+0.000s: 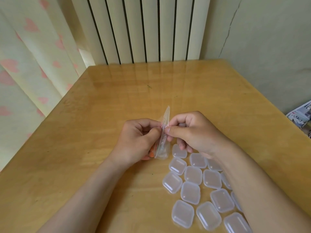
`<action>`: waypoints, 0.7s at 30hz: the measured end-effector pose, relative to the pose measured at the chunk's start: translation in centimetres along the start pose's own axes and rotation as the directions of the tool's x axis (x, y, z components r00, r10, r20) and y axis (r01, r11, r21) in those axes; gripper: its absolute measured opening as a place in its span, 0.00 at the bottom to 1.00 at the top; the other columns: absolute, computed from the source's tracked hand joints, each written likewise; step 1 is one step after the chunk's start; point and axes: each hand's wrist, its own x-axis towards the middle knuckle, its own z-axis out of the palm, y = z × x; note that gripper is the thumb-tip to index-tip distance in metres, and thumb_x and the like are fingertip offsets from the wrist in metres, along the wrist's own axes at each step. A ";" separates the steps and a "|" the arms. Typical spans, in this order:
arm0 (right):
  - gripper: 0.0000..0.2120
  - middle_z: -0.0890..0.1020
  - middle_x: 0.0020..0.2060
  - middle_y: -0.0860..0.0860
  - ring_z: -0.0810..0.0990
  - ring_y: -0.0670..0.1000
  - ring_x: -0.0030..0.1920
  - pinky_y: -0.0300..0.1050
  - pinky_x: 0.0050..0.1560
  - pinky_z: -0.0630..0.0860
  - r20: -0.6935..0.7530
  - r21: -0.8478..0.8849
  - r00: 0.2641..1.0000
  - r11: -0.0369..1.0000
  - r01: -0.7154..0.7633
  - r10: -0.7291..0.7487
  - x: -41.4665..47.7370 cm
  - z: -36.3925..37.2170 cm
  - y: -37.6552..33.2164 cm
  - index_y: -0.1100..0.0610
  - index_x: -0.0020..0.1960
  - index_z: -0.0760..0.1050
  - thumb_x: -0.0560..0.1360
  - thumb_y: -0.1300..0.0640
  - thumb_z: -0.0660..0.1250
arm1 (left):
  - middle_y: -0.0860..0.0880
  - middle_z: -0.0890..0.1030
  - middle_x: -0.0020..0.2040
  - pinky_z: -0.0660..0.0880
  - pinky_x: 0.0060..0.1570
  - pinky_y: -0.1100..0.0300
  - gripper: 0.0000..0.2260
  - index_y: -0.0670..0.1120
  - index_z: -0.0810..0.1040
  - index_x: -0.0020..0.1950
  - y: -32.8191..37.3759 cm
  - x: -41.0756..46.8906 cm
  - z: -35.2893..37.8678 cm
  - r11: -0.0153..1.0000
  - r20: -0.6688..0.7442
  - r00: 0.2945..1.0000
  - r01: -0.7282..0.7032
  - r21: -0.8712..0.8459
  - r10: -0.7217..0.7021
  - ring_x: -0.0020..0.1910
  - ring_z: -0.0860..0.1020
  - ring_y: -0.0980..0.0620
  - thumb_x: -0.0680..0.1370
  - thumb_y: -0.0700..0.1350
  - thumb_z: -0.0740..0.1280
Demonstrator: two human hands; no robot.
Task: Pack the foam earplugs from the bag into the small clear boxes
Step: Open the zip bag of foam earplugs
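A small clear plastic bag (163, 142) stands upright between my hands above the wooden table (101, 115). Orange foam earplugs (152, 153) show at its bottom left, partly hidden by my left palm. My left hand (136, 140) pinches the bag's top edge from the left. My right hand (193, 132) pinches the same edge from the right with thumb and forefinger. Several small clear boxes (193, 175), all with lids down, lie flat on the table under and beside my right forearm.
A white ribbed radiator (143, 29) stands behind the table's far edge. A curtain with pink hearts (33, 64) hangs at the left. Printed paper (301, 116) lies off the table's right edge by the wall.
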 end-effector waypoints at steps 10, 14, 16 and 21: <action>0.11 0.80 0.28 0.52 0.73 0.46 0.21 0.38 0.21 0.67 0.017 -0.083 1.000 0.996 0.022 -0.021 -0.2 0.1 0.0 0.64 0.44 0.79 0.80 0.57 0.68 | 0.44 0.82 0.34 0.67 0.22 0.63 0.03 0.40 0.82 0.46 -0.4 -0.2 -0.4 0.997 0.094 0.993 -0.071 -0.005 0.071 0.23 0.72 0.51 0.78 0.35 0.70; 0.10 0.80 0.26 0.50 0.72 0.45 0.21 0.38 0.22 0.67 0.036 -0.094 0.999 0.995 0.034 -0.031 -0.2 -0.1 0.1 0.59 0.43 0.82 0.81 0.57 0.67 | 0.44 0.84 0.37 0.68 0.22 0.63 0.03 0.40 0.82 0.46 -0.2 -0.3 -0.5 0.996 0.131 0.988 -0.085 0.011 0.083 0.24 0.74 0.53 0.75 0.39 0.73; 0.10 0.84 0.32 0.50 0.74 0.47 0.24 0.39 0.22 0.68 0.045 -0.092 0.998 0.995 0.041 -0.037 -0.1 -0.1 0.2 0.57 0.43 0.83 0.81 0.56 0.67 | 0.43 0.83 0.35 0.67 0.21 0.63 0.03 0.42 0.83 0.43 -0.3 -0.2 -0.5 0.995 0.117 0.990 -0.089 0.037 0.084 0.22 0.72 0.52 0.76 0.40 0.73; 0.11 0.84 0.34 0.48 0.76 0.48 0.26 0.40 0.23 0.69 0.024 -0.173 0.998 0.983 0.058 -0.055 0.0 0.1 0.5 0.57 0.42 0.81 0.82 0.56 0.65 | 0.39 0.76 0.26 0.64 0.19 0.66 0.08 0.40 0.83 0.40 0.0 -0.2 -0.2 0.996 0.048 0.997 -0.066 0.056 0.063 0.17 0.68 0.52 0.78 0.38 0.70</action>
